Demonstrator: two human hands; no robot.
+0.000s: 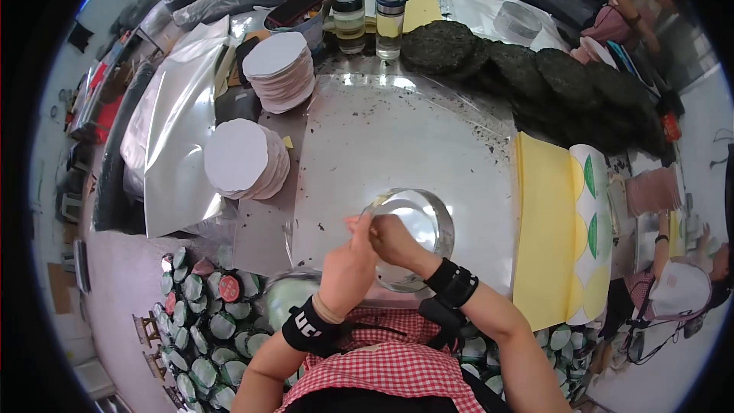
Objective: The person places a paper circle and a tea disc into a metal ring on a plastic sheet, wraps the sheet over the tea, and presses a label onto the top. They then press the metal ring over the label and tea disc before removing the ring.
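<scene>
A clear, round plastic-looking band (443,222) rests on the pale work surface (397,130) in front of me. At the band's left edge, my left hand (348,268) is closed, pinching it with thumb and index finger. My right hand (399,241) reaches across the band, and its curled fingers meet the left fingertips at that same edge. The fingertips partly cover one another, so any small piece between them is hidden. Both wrists wear black bands.
White paper discs are stacked in two piles (277,61) (237,159) at left. Dark round cakes (501,61) line the back right, near two lidded bottles (349,23) (390,24). Yellow sheets (543,237) and a green-marked sheet (592,237) lie right. Wrapped discs (202,329) fill the space below.
</scene>
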